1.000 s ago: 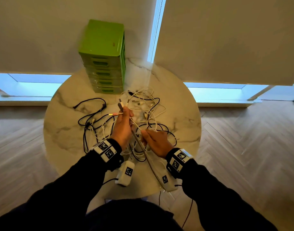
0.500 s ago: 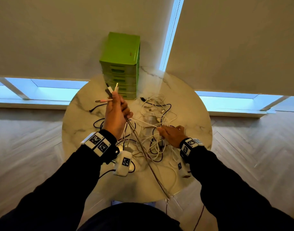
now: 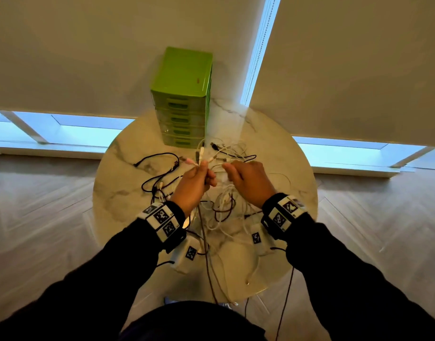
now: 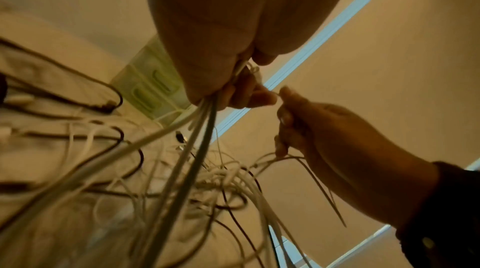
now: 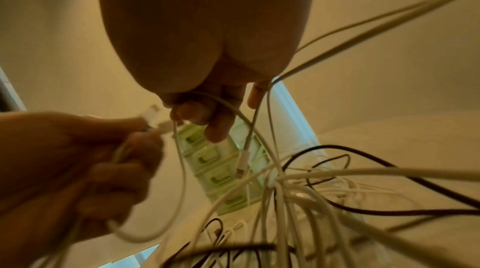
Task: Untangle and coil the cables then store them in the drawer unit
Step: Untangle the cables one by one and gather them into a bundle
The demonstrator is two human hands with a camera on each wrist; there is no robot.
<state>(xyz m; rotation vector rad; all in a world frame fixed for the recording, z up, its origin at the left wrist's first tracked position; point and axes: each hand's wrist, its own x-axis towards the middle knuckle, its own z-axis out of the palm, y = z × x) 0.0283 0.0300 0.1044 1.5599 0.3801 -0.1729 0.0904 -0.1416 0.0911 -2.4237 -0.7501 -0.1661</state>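
A tangle of white and black cables lies on the round marble table. Raised over it, my left hand grips a bundle of cable ends, their plugs sticking up above the fist. In the left wrist view the gripped cables run down from the fist to the heap. My right hand, level with the left and close beside it, pinches a thin white cable that loops under its fingers. The green drawer unit stands at the table's far edge, all drawers closed.
Black cables trail over the table's left half. Two white tagged boxes hang under my wrists near the front edge. A grey cable drops over the front edge. Blinds and a wall stand right behind the drawer unit.
My left hand has come down and towards the middle with its cable ends. My right hand rose off the heap to meet it and now pinches a white cable.
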